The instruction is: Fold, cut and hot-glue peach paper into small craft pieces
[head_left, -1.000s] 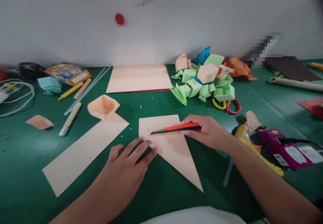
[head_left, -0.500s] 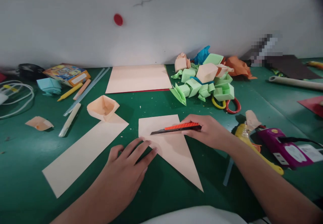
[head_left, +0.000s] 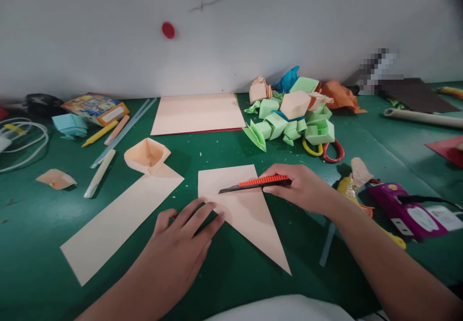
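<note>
A folded sheet of peach paper (head_left: 249, 210) lies in front of me on the green table. My right hand (head_left: 294, 186) grips a utility knife (head_left: 256, 183) with an orange and black handle. Its blade points left and rests along a crease in the paper. With its fingers spread, my left hand (head_left: 188, 239) presses on the paper's left edge. A long peach paper strip (head_left: 119, 229) lies to the left, and a small folded paper box (head_left: 147, 155) touches its upper end.
Further back lie a stack of peach sheets (head_left: 198, 113) and a pile of folded green papers (head_left: 278, 123), with scissors (head_left: 333, 151) beside it. A yellow hot glue gun (head_left: 347, 188) and a purple power box (head_left: 407, 210) are on the right. Glue sticks (head_left: 101, 174) lie left.
The utility knife has slid slightly to the right along the crease with my right hand. My left hand stays on the paper. The view has shifted a little.
</note>
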Demonstrator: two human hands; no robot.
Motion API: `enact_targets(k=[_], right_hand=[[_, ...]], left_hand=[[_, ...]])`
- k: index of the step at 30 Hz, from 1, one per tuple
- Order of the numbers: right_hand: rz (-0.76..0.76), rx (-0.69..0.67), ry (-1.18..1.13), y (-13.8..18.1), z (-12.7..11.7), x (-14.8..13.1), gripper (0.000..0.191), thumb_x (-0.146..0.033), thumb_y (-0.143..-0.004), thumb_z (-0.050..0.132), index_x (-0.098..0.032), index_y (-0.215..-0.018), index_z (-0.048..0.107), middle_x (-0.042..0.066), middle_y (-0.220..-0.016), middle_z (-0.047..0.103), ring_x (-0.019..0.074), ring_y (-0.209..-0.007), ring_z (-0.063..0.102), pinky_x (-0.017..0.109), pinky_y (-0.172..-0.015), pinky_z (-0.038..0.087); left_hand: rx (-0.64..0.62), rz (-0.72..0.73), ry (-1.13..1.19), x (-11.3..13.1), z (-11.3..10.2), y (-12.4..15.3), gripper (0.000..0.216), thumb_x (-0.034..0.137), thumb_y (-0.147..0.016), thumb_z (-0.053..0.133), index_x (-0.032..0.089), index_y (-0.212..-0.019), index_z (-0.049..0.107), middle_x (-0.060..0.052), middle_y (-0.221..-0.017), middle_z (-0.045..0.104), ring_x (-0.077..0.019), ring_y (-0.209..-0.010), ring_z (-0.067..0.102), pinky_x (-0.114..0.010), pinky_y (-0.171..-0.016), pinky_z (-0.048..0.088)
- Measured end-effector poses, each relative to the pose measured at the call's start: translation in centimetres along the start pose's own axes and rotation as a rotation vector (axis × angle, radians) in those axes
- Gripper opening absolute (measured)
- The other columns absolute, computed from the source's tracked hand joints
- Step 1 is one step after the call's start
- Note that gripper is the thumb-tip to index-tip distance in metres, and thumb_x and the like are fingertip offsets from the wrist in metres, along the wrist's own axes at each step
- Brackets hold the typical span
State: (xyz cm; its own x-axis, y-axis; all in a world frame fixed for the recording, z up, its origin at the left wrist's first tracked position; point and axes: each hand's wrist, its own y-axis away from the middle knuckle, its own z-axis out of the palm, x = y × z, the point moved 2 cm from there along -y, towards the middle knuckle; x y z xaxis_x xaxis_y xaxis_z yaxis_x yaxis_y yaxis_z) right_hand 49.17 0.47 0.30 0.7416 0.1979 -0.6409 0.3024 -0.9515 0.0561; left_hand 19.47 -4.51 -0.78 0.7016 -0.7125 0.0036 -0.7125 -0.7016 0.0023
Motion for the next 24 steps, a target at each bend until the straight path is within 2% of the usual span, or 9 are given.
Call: enact_targets(k=[7,17,24], right_hand=[[0.028,-0.021,-0.027,0.13,-0.06,-0.08,0.015,-0.035,-0.091,0.065,-0.029,-0.103,0.071,-0.001,-0.099,0.075,0.0216,-0.086,0.068,0.033,-0.075,0.048],[0.044,-0.032,-0.010,0.20,-0.38,-0.16,0.016,-0.038,-0.091,0.065,-0.028,-0.102,0.070,-0.002,-0.096,0.074,0.0188,-0.081,0.064,0.029,-0.070,0.046],[0.040,-0.030,-0.006,0.22,-0.49,-0.13,0.016,-0.038,-0.091,0.065,-0.027,-0.102,0.071,0.000,-0.096,0.074,0.0195,-0.080,0.065,0.030,-0.070,0.046]], left_hand=[[-0.014,-0.007,0.001,-0.01,-0.04,-0.11,0.051,0.019,-0.101,0.038,0.037,-0.145,0.053,0.000,-0.153,0.053,-0.0268,-0.140,0.046,-0.040,-0.094,0.042],[0.001,-0.016,-0.003,-0.01,0.26,-0.02,0.055,0.015,-0.098,0.037,0.038,-0.145,0.053,0.002,-0.153,0.052,-0.0255,-0.140,0.046,-0.041,-0.096,0.043],[0.005,-0.011,0.004,-0.03,0.23,0.05,0.054,0.016,-0.100,0.036,0.038,-0.146,0.052,0.001,-0.154,0.052,-0.0271,-0.140,0.046,-0.042,-0.094,0.042]])
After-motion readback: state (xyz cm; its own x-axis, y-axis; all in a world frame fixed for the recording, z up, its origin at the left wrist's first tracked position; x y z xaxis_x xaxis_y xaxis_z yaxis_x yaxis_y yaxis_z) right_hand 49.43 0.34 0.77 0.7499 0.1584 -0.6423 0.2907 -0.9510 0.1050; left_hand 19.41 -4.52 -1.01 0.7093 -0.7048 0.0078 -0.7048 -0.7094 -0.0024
